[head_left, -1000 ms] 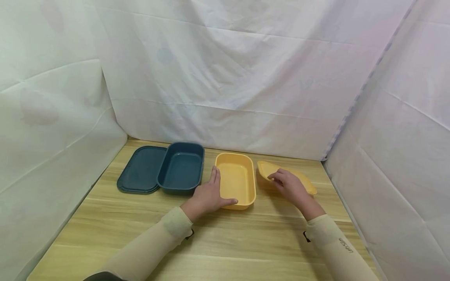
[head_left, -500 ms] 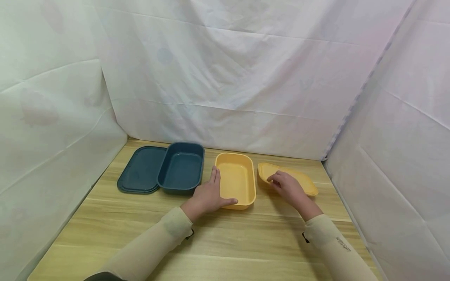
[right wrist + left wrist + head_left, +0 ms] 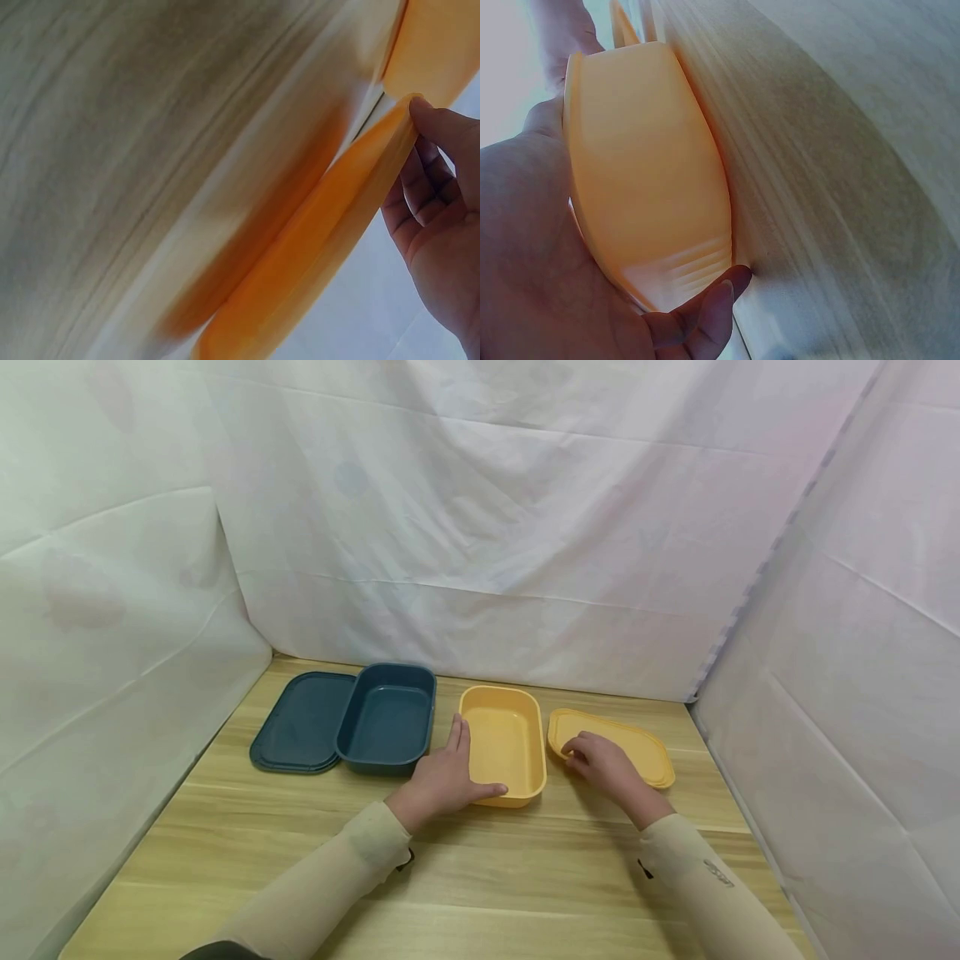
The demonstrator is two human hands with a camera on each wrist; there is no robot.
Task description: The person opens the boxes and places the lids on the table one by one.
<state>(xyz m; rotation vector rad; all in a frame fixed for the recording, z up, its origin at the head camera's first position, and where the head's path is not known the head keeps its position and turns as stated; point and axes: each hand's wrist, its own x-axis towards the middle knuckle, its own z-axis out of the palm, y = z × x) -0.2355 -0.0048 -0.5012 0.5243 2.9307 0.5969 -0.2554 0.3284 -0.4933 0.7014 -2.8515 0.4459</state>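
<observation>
A yellow rectangular food container (image 3: 504, 743) stands upright on the table with its top uncovered. My left hand (image 3: 444, 777) rests at its near left corner, the thumb stretched over the near rim and the first fingers straight along the left side. In the left wrist view the hand lies against the container's wall (image 3: 645, 165). To the right, my right hand (image 3: 606, 770) pinches the left edge of a yellow lid (image 3: 630, 745) between thumb and fingers. The right wrist view shows the lid (image 3: 315, 247) slightly tilted, with that edge raised off the table.
Left of the yellow container stands a dark blue container (image 3: 390, 714), uncovered. Its dark blue lid (image 3: 300, 727) lies beside it, partly behind the container's left wall. White cloth (image 3: 480, 527) encloses the wooden table (image 3: 510, 877) at the back and both sides.
The yellow lid has lowered and tipped flatter, so more of its top shows. My right hand has shifted slightly left and toward me with it. My left hand has stayed still.
</observation>
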